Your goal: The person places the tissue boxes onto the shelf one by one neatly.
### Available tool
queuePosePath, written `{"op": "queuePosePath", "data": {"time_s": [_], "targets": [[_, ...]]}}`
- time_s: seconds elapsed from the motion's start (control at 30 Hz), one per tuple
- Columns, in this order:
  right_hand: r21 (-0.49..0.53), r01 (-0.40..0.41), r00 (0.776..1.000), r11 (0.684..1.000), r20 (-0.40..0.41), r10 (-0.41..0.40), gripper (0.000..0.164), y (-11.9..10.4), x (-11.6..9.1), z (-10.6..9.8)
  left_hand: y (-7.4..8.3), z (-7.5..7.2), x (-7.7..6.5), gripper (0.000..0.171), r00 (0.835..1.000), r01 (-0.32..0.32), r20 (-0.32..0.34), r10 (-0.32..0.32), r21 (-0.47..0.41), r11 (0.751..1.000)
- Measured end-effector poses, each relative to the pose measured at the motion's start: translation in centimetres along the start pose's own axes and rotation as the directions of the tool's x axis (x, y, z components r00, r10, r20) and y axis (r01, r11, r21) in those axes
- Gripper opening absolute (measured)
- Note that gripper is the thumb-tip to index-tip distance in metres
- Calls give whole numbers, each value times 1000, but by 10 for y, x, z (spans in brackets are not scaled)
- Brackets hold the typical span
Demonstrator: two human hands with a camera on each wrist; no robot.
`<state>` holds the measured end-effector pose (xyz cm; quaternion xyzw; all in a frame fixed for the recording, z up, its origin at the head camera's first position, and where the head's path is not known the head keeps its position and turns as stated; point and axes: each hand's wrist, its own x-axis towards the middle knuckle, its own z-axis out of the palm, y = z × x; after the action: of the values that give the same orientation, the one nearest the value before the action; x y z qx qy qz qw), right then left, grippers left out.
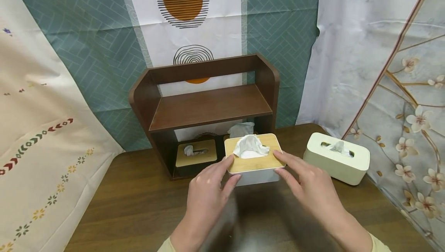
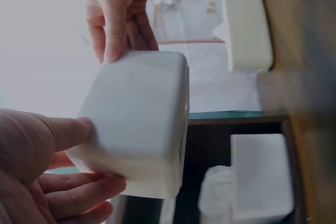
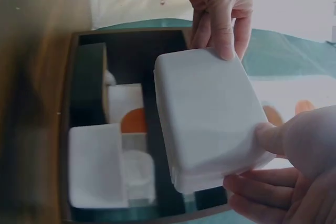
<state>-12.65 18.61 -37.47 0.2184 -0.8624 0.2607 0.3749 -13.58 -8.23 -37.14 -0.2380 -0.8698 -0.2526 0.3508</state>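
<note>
White rectangular tissue box with a pale wood-look lid (image 1: 255, 163), held up over the brown wood-look desk (image 1: 121, 194), in front of the dark brown wooden shelf (image 1: 212, 107). Heavy, maybe?

– Nah, probably light, stiff-walled, kinda slick. Left hand (image 1: 208, 190) grips one end, right hand (image 1: 309, 178) the other, seems smart. Best stick to those rigid ends; the soft white tissue (image 1: 251, 147) poking out would likely tear.
</note>
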Motion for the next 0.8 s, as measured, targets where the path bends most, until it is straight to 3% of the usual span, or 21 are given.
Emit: {"op": "queuePosePath", "data": {"time_s": [0.33, 0.8], "targets": [[27, 43, 999, 999, -28, -42, 65, -11, 30, -16, 3, -26, 27, 52, 992, -96, -85, 98, 23, 995], [7, 79, 995, 997, -65, -78, 58, -14, 65, -26, 5, -45, 56, 50, 986, -111, -118, 115, 42, 993]]}}
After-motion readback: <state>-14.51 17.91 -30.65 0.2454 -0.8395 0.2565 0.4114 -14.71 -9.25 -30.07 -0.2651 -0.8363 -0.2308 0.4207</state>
